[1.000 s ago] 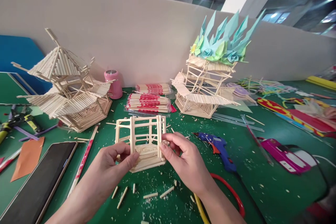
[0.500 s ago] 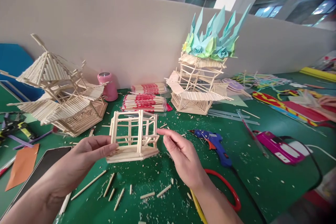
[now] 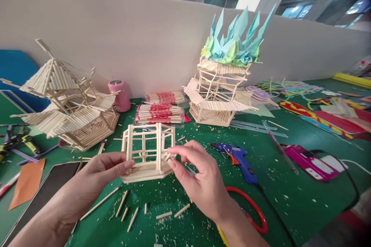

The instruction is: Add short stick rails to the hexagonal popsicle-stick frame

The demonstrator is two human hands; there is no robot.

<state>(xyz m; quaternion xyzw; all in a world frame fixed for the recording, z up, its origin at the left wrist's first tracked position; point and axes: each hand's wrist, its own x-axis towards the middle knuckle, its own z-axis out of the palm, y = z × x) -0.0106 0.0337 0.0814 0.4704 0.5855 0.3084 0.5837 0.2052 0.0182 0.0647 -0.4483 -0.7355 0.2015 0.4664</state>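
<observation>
A small open frame of pale wooden sticks (image 3: 159, 146), with a flat base and upright posts, is held just above the green table. My left hand (image 3: 97, 173) grips its left corner between thumb and fingers. At its right side, my right hand (image 3: 199, 175) has thumb and forefinger closed on the lower railing; the exact stick between the fingertips is partly hidden. Short cut stick pieces (image 3: 132, 219) lie below the frame. To the right of my right hand rests a blue glue gun (image 3: 239, 160), and a red-handled tool (image 3: 257, 208) lies partly under my right forearm.
A stick pagoda (image 3: 66, 112) stands at left, another stick tower (image 3: 220, 104) with paper flowers behind right. Bundled sticks (image 3: 160, 113), a pink canister (image 3: 121, 98), a magenta device (image 3: 301, 162) and a black phone-like slab (image 3: 49, 189) surround the work. Wood crumbs cover the table.
My right hand has moved left and closed on the frame's right-hand railing, where its fingers were beside the post before. The frame has shifted slightly right. At far right, another person's hand has left the view.
</observation>
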